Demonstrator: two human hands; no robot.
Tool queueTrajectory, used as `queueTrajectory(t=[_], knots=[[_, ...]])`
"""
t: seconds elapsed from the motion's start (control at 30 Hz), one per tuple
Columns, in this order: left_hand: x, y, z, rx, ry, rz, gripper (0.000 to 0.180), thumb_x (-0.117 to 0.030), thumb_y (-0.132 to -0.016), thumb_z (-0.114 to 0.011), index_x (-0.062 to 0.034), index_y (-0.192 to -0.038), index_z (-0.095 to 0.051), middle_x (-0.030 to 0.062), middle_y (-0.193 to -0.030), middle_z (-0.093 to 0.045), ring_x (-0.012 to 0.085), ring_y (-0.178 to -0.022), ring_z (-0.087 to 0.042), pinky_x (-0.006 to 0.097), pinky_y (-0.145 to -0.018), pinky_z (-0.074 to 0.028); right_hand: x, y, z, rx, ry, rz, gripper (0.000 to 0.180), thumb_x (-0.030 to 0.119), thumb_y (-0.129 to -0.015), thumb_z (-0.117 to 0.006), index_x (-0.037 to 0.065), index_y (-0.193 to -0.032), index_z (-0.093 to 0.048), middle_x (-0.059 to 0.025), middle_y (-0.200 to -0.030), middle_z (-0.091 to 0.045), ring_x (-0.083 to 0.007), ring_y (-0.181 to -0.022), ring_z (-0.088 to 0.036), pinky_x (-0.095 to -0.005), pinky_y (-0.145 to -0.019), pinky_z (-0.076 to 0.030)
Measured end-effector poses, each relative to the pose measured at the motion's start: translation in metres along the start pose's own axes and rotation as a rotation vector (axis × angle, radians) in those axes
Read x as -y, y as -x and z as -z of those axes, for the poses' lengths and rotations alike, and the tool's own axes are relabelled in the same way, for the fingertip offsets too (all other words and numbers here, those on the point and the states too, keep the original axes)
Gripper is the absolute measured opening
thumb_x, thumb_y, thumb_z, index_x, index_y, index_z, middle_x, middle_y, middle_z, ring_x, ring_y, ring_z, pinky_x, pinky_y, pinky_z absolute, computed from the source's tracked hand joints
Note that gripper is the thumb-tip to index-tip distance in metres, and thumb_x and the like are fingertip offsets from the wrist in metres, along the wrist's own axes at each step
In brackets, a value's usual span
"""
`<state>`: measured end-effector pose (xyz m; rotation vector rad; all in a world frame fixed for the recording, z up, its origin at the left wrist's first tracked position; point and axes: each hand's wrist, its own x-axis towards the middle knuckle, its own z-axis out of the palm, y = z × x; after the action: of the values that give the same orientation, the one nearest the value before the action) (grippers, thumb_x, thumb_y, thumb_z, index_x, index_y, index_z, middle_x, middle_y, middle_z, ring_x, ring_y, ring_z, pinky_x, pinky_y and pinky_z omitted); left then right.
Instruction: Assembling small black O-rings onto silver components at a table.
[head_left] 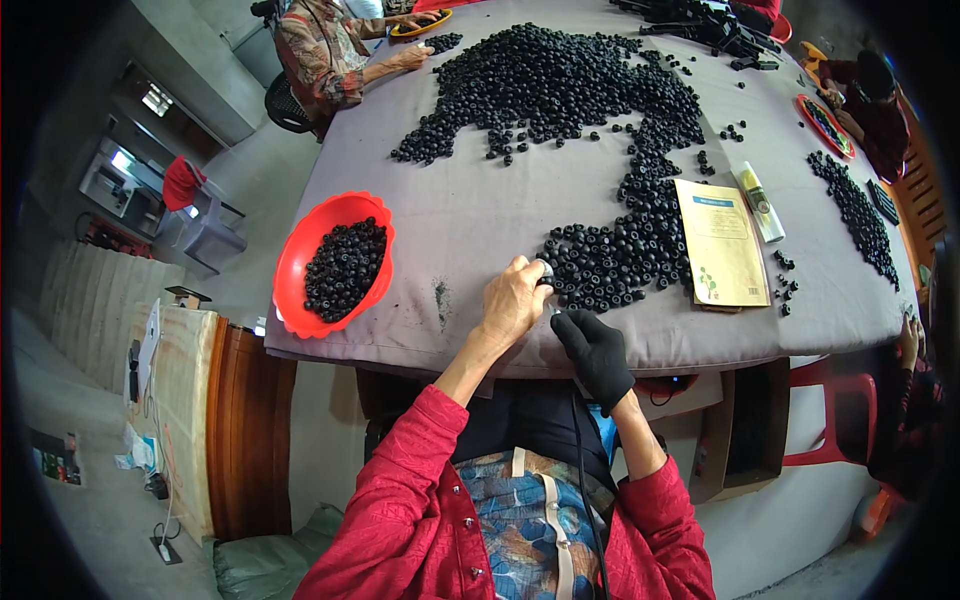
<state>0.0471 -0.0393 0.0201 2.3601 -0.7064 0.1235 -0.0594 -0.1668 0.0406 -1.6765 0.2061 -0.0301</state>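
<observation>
My left hand [513,297] is bare and rests on the grey cloth at the table's near edge, its fingers closed around a small black ring-shaped part [545,272]. My right hand [596,349] wears a black glove and sits just below and right of it, pinching a thin tool whose tip points toward that part; a dark cord runs from it down my front. A big pile of the same small black parts [610,260] lies right beside both hands and stretches away across the table.
A red bowl [291,262] partly filled with black parts sits at the table's left edge. A tan booklet [722,245] and a white tube [760,203] lie to the right. Other people sit at the far left and right sides with red trays [822,125].
</observation>
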Motion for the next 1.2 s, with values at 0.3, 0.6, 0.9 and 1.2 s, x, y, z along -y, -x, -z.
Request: queueTrajectory(t=[0.3, 0.6, 0.9, 1.2], knots=[[-0.006, 0.027, 0.014, 0.168, 1.003, 0.424, 0.012, -0.008, -0.084, -0.062, -0.0022, -0.094, -0.065, 0.0006, -0.069, -0.060, 0.0058, -0.054, -0.052, 0.019, -0.046, -0.041, -0.005, -0.002, -0.002, -0.074, -0.035, 0.035, 0.025, 0.025, -0.089, -0.056, 0.001, -0.096, -0.062, -0.0035, -0.071, -0.057, -0.0073, -0.065, -0.050, -0.0249, -0.059, -0.042], [-0.010, 0.047, 0.005, 0.150, 1.296, 0.472, 0.013, -0.008, -0.085, -0.060, -0.0007, -0.096, -0.063, 0.0022, -0.068, -0.060, 0.0070, -0.054, -0.054, 0.020, -0.045, -0.045, -0.006, -0.001, -0.004, -0.043, 0.013, 0.135, 0.027, 0.025, -0.089, -0.056, 0.002, -0.100, -0.062, -0.0103, -0.083, -0.066, -0.0133, -0.078, -0.062, -0.0272, -0.070, -0.047], [0.001, 0.048, -0.001, 0.140, 1.539, 0.459, 0.011, -0.007, -0.086, -0.058, -0.0010, -0.095, -0.061, 0.0062, -0.074, -0.062, 0.0102, -0.055, -0.057, 0.021, -0.049, -0.047, -0.015, -0.003, -0.007, -0.135, -0.060, 0.198, 0.029, 0.026, -0.088, -0.057, 0.002, -0.104, -0.060, -0.0114, -0.083, -0.066, -0.0150, -0.077, -0.062, -0.0271, -0.071, -0.047], [0.007, 0.050, -0.005, 0.119, 1.640, 0.466, 0.013, -0.009, -0.086, -0.059, -0.0035, -0.097, -0.061, 0.0026, -0.074, -0.060, 0.0075, -0.054, -0.049, 0.021, -0.053, -0.043, -0.003, 0.002, -0.006, 0.007, 0.125, 0.183, 0.026, 0.030, -0.089, -0.054, 0.007, -0.098, -0.061, -0.0118, -0.082, -0.065, -0.0232, -0.077, -0.065, -0.0309, -0.066, -0.048]])
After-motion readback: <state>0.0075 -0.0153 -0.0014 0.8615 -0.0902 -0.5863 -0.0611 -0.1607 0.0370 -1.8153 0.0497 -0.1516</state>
